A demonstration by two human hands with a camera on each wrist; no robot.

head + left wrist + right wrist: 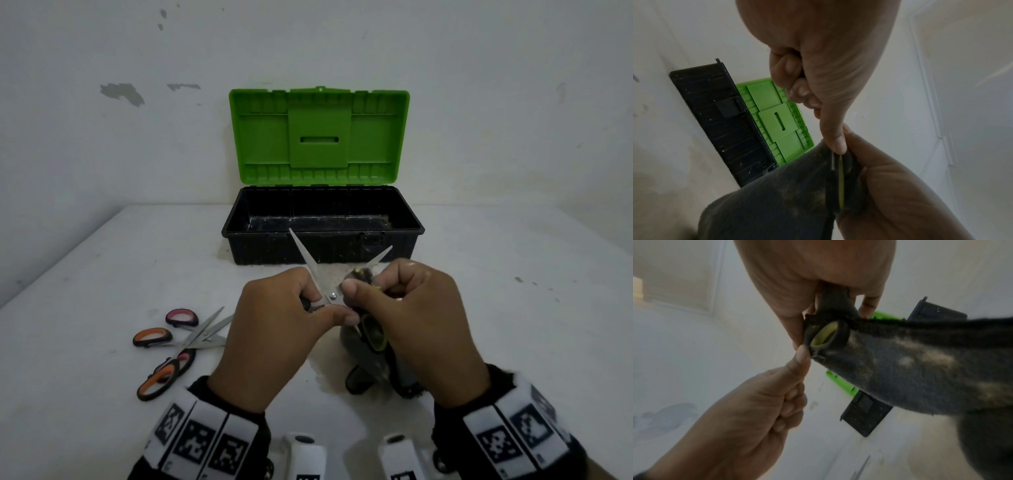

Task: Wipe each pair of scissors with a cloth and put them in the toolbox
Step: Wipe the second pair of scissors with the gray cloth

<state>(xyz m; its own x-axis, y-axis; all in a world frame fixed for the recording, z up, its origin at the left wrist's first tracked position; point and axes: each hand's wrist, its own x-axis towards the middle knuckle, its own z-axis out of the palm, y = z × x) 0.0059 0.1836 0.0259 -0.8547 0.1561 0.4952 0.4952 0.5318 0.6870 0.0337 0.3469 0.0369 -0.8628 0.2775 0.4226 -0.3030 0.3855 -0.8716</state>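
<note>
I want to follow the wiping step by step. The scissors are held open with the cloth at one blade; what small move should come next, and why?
Probably slide the right hand with the dark cloth outward along that blade of the open scissors, while the left hand grips the handle. The blade tip shows bare, and the toolbox holds no scissors yet.

Steel scissors with black-and-yellow handles [329,294] held open, dusty dark grey cloth [373,366] over one blade; orange-handled [171,342] and pink-handled scissors [191,322] crossed near left; black toolbox with open green lid [322,219] far centre.
</note>
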